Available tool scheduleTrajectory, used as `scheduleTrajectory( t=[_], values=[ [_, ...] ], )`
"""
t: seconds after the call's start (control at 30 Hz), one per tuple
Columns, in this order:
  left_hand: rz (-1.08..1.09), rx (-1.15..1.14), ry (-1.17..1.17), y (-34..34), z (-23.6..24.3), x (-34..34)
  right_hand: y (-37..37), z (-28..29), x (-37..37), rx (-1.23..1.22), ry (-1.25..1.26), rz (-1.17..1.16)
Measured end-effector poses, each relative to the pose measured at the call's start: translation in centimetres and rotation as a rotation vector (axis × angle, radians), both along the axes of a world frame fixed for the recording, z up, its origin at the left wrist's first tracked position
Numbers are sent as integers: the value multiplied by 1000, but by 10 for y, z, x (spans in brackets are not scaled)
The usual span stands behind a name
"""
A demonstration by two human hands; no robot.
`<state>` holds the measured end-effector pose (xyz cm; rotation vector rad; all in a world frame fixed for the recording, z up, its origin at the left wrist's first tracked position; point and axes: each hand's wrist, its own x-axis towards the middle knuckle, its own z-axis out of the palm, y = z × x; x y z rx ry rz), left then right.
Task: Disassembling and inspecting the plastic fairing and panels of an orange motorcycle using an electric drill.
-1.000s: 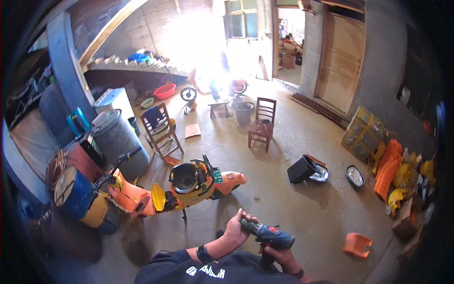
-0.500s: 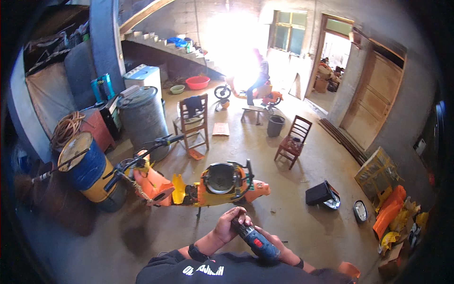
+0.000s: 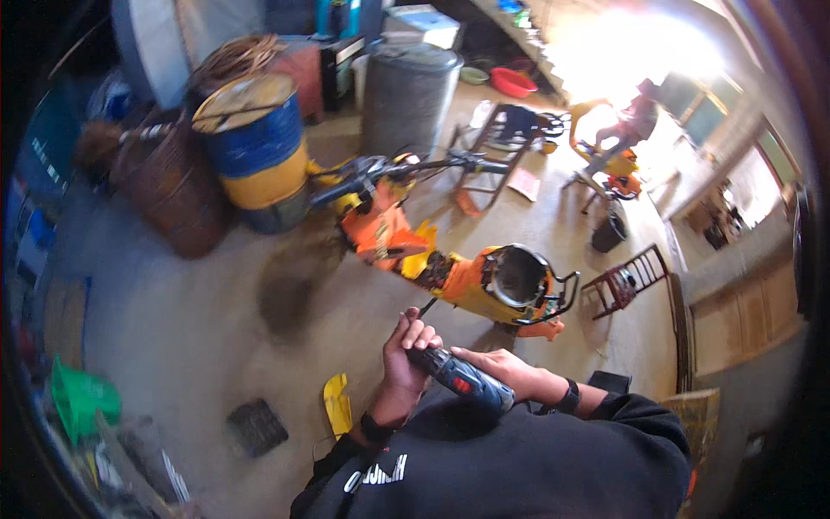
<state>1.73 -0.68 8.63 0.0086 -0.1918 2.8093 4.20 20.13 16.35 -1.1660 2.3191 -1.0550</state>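
I hold a dark blue and black power drill with a red patch close in front of my chest. My left hand is closed around its front end, fingers curled over the top. A thin dark bit or rod sticks out just beyond those fingers. My right hand grips the drill's body from the other side, its fingers partly hidden. Beyond my hands stands an orange and yellow scooter, partly stripped, with a round dark opening where a seat would be. Neither hand touches it.
Left of the scooter stand a blue and yellow drum, a rusty barrel and a grey barrel. Wooden chairs stand beyond. On the floor lie a yellow panel and a dark mat-like piece. Another person sits on a scooter farther back.
My view has swung to the left, so the scooter and chairs appear farther right and tilted. The drums show more fully. Both hands keep their hold on the drill.
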Motion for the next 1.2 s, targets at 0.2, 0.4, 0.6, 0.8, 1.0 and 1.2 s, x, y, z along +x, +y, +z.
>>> scheduleTrajectory(
  t=[0.2,0.4,0.6,0.8,1.0,1.2],
  values=[
    [290,-140,-177,-56,-2,18,-58,3,-48,10,44,307],
    [440,-197,-272,-55,6,8,-58,-25,-93,-58,120,441],
    [540,-322,-189,-30,12,-52,-32,-23,-159,-91,96,494],
    [399,-332,-185,15,14,-129,26,-30,-227,-88,205,455],
    [322,-591,-339,60,7,-190,74,-33,-280,-56,325,402],
    [291,-544,-384,88,4,-221,105,-39,-314,-121,250,394]
  ],
)
